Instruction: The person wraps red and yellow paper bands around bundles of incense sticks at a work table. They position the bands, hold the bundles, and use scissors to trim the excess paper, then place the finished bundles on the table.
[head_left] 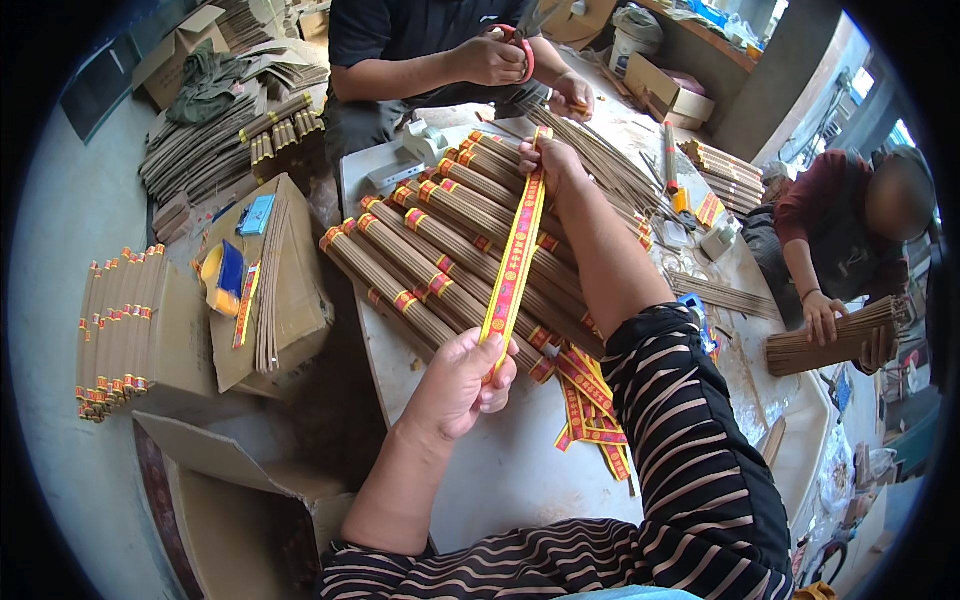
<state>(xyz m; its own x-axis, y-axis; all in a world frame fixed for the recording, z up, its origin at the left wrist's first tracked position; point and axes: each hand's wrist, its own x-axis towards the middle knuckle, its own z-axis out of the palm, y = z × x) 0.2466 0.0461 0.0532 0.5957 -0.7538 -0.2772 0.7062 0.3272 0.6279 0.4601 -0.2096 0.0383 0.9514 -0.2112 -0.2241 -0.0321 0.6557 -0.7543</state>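
A long yellow paper strip with a red printed band (517, 250) is stretched taut between my two hands. Its near end is pinched in my left hand (465, 378), low over the front of the table. My right hand (552, 163) grips the far end, with that arm reaching across the table. Beneath the strip lie several rows of brown stick bundles (455, 238), which look like incense, wrapped with red and yellow bands. A loose pile of similar strips (590, 405) rests beside my right forearm, partly covered by the sleeve.
Across the table (480, 470), a person holds red-handled scissors (520, 45). At right, another person grasps a thick stick bundle (835, 338). A tape dispenser (425, 143) stands at the far left corner. Cardboard boxes (225, 450) and upright banded bundles (120, 330) are on the left.
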